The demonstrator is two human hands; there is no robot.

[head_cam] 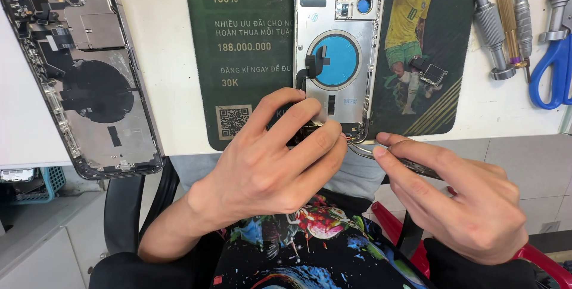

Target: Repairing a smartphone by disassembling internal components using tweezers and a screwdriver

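**Tweezers at the foot of an opened phone shell**

The left hand (280, 158) lies over the bottom end of the silver phone housing (336, 44), fingers curled down on it and pinning it to the dark green mat (250, 56). The housing lies face-open, lengthwise away from the person, its lower edge right at the table (173, 39) rim. The right hand (459, 199) pinches metal tweezers (360, 150) between thumb and forefinger; the tips go in under the left fingers, approx. where the shell's bottom corner sits (the exact contact spot is hidden, so I can't tell what they nip).

Handling, as a judgement: the shell looks light, stiff and thin-walled, w/ slick metal, so it's best held by the side rails, not the inner plate. The blue round pad (335, 59) and the black flex strips crossing it look fragile and would tear if pulled. A small loose camera part (430, 74) lies on the mat just beside the shell.

Signs etc.: the mat carries pale lettering in its upper left, a white square code patch (233, 120) low on the left, and a footballer picture (410, 33) in yellow and green on the right. A second, darker phone housing (83, 74) lies well apart at far left. Screwdrivers (503, 21) and blue-handled scissors (551, 56) lie at the right edge.
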